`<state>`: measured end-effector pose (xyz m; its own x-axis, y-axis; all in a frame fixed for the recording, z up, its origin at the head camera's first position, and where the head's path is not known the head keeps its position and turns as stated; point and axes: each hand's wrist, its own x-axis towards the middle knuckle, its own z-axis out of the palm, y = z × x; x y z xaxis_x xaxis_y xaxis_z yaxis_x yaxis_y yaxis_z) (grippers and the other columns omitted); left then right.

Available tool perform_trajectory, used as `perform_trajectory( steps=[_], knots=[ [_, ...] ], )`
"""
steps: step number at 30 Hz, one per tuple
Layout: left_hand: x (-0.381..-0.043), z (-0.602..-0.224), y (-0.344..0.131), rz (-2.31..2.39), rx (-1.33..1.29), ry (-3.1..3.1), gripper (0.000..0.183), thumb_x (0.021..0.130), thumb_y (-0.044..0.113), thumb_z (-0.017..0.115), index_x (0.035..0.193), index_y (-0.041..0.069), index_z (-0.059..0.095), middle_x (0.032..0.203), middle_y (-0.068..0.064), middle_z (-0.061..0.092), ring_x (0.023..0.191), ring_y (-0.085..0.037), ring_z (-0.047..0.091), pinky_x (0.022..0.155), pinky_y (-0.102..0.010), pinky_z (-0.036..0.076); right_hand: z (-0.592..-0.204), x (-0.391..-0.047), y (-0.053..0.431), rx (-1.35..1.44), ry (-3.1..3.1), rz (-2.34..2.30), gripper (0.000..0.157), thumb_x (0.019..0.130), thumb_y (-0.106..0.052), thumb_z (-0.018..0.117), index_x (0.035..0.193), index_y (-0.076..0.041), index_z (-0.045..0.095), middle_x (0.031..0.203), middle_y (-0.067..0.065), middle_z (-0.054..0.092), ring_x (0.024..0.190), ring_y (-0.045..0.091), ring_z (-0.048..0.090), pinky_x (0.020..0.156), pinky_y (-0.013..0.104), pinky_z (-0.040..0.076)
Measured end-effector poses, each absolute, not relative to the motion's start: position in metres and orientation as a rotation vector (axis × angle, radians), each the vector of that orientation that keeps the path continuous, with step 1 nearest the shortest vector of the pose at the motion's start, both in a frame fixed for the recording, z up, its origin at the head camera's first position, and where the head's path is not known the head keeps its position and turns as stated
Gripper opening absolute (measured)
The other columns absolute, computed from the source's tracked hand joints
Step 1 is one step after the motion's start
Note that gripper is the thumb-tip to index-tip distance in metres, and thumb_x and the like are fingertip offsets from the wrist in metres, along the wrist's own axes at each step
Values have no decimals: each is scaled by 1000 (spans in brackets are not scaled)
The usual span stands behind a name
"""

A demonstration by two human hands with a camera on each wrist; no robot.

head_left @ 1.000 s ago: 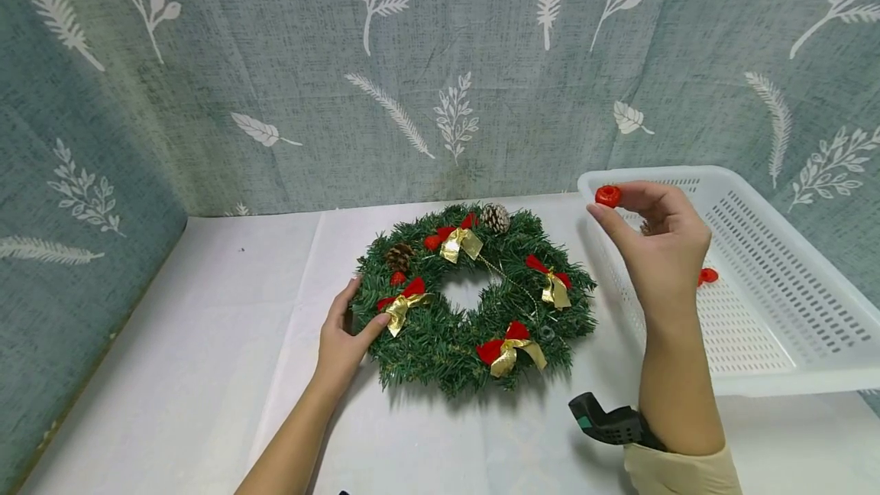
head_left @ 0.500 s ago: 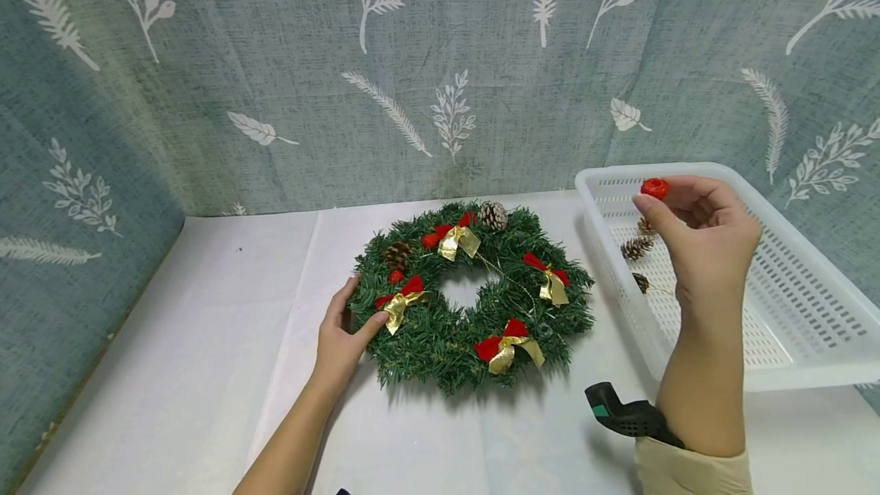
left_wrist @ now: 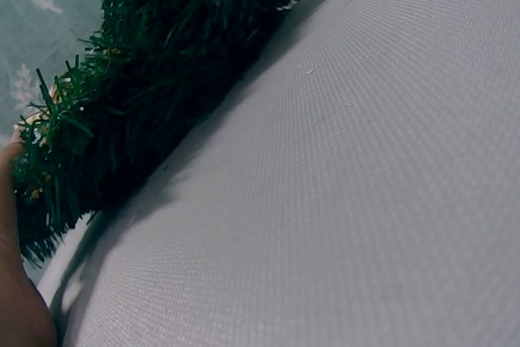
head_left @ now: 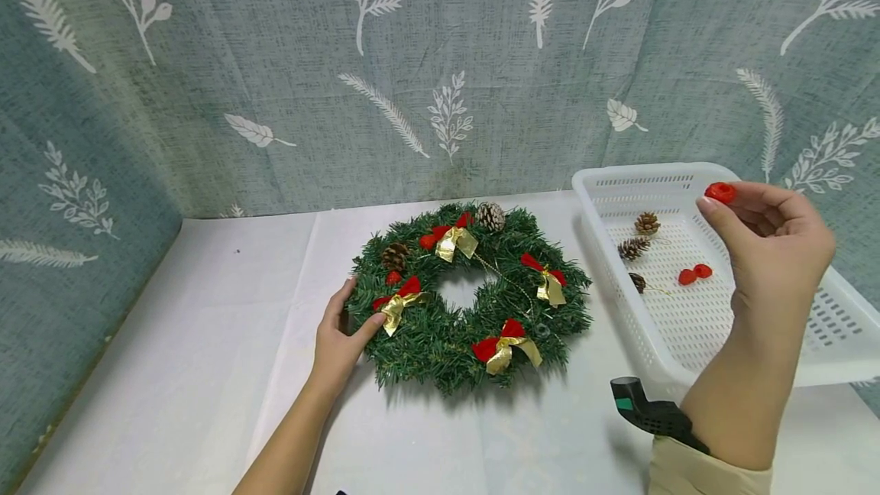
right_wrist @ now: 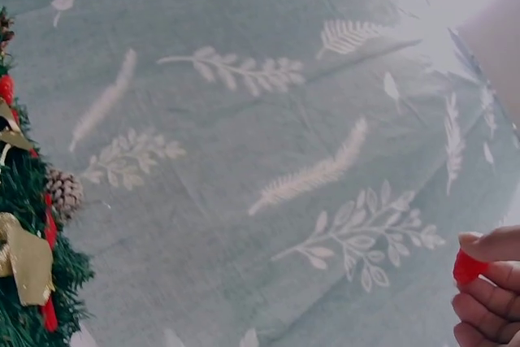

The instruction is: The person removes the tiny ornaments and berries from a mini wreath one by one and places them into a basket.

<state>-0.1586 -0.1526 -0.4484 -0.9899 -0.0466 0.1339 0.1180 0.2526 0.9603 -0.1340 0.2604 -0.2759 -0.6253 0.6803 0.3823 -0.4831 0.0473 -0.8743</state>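
Note:
A green Christmas wreath (head_left: 429, 346) with red-and-gold bows, pinecones and small red berries lies on the white table. My left hand (head_left: 337, 346) grips its left edge, thumb on top near a bow (head_left: 397, 305); the other fingers are partly hidden by the greenery. In the left wrist view, only part of the thumb side shows beside the wreath (left_wrist: 154, 95). My right hand (head_left: 777, 250) pinches a red artificial berry (head_left: 720, 192) between thumb and fingertips, above the white basket (head_left: 622, 327). The right wrist view also shows this berry (right_wrist: 466, 267).
Inside the basket lie three pinecones, one of them a long pinecone (head_left: 634, 248), and two red berries (head_left: 687, 277). The basket stands right of the wreath. A patterned curtain (head_left: 302, 98) hangs behind the table.
My right hand has moved to the right with the berry, from the basket's left rim to over its right part. The basket's pinecones and berries have come into sight. My left hand stays put.

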Motion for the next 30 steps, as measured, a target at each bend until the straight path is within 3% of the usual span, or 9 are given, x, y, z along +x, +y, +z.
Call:
perform_trajectory(
  steps=[16, 30],
  knots=[
    [-159, -447, -153, -1839, -59, -2388, 72, 87, 17, 69, 149, 18, 31, 156, -3, 22, 145, -20, 13, 118, -38, 16, -281, -131, 291, -562, -1582, 1502, 31, 69, -15, 83, 98, -10, 73, 95, -5, 62, 84, 5, 56, 79, 11, 49],
    [-159, -448, -153, -1841, -65, -2385, 72, 87, 16, 69, 149, 18, 31, 156, -3, 22, 145, -20, 13, 118, -38, 15, -279, -130, 289, -606, -1602, 1462, 43, 69, -25, 83, 108, -10, 71, 94, -8, 64, 90, 4, 58, 90, 16, 48]
  ],
)
